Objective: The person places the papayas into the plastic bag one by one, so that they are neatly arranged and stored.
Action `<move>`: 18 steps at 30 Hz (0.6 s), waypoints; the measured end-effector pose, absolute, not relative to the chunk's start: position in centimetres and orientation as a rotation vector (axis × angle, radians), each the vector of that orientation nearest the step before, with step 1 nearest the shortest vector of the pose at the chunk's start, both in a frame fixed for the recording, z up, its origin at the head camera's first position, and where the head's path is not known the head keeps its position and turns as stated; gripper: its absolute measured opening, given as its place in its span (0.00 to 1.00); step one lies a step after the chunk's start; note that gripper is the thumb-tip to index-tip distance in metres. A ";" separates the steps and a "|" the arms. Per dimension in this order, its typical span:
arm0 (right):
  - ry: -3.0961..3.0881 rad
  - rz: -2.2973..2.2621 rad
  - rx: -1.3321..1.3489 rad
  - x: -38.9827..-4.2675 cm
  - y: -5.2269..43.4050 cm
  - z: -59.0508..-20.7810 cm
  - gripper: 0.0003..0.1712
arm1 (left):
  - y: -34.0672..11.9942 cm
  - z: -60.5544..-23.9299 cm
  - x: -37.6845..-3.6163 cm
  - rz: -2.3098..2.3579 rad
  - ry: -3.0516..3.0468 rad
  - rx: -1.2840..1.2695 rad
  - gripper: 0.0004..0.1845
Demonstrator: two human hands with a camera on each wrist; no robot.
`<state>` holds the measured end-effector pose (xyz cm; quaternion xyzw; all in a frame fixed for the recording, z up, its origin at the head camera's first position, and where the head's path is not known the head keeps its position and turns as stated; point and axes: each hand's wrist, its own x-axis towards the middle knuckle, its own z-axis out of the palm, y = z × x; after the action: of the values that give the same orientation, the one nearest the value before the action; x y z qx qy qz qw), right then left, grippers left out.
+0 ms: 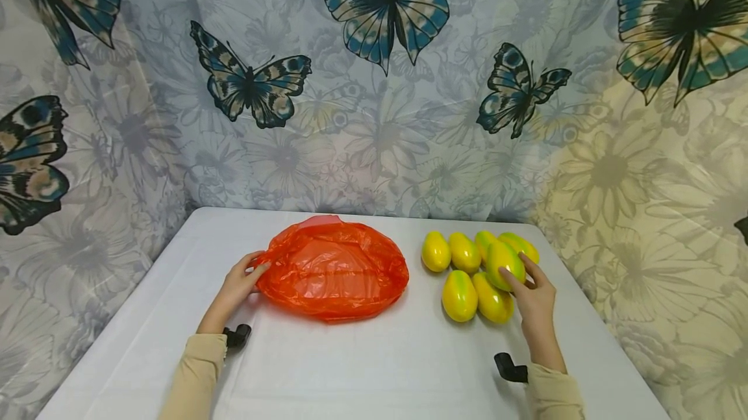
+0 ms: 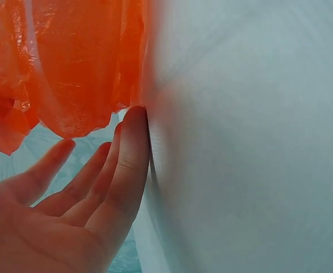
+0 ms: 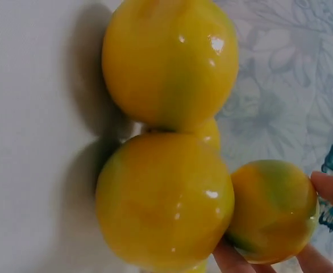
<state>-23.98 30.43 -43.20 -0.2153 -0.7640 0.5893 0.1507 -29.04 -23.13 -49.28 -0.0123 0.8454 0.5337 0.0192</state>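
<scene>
A red plastic bag (image 1: 333, 277) is touched, seemingly ungripped, by the left hand (image 1: 238, 279); right of it, a glossy yellow-green oval fruit (image 1: 502, 261) is pinched by the right hand (image 1: 536, 295).

So there's a thin, shiny red-orange plastic bag (image 1: 333, 277) on the white surface (image 1: 362, 368), spread into a wide, crinkly oval. Left hand (image 1: 238, 280) has its fingertips right at the bag's left edge.

Off to the right of it, well, seven glossy yellow mango-looking fruits that I can count. The right hand (image 1: 536, 290) has one, the held fruit (image 1: 504, 263), between thumb and fingers, lifted off the surface, with a greenish tint on its skin. The other six sit bunched up: the front pair (image 1: 460, 296) nearest, the back four (image 1: 436, 252) in a row behind, partly hidden on the right.
</scene>
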 end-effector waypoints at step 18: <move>-2.213 1.692 -0.537 -25.6 26.8 -42.9 0.38 | -23.5 -49.6 -29.4 1.700 2.604 -0.039 0.33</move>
<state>-25.56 26.82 -42.91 -0.1870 -0.7709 0.5896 0.1517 -29.36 -23.49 -49.63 -0.0125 0.8372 0.5466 0.0158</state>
